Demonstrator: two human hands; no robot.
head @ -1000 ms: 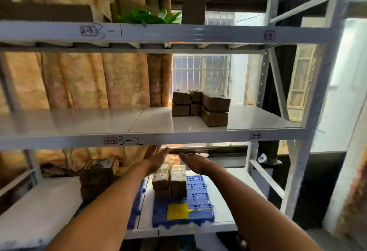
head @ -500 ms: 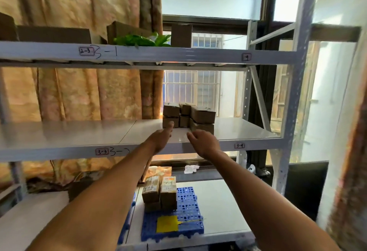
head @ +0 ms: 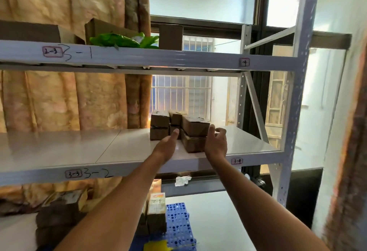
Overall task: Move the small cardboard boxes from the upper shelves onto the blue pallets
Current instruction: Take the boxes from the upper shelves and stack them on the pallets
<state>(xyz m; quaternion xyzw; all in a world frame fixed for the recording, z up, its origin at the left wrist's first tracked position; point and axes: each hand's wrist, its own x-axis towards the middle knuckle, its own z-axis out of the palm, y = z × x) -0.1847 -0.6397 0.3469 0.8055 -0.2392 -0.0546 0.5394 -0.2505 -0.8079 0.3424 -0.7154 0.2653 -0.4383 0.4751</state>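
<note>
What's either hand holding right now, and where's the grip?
Nothing held. Left hand and right hand are open, flanking the front stack of small cardboard boxes, not yet closed on it.

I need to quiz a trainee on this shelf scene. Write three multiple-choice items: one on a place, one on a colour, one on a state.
1. Where is the stack of small brown cardboard boxes?
A. Shelf marked 3-2
B. Shelf marked 3-1
C. The floor

2. What colour is the perforated plastic pallet below?
A. Red
B. Blue
C. Green

3. What are the left hand and right hand doing?
A. Carrying one box
B. Reaching open, holding nothing
C. Resting on the pallet

A: the boxes sit above the 3-2 marking.
B: its grid shows blue.
B: the fingers are spread beside the boxes.
</note>
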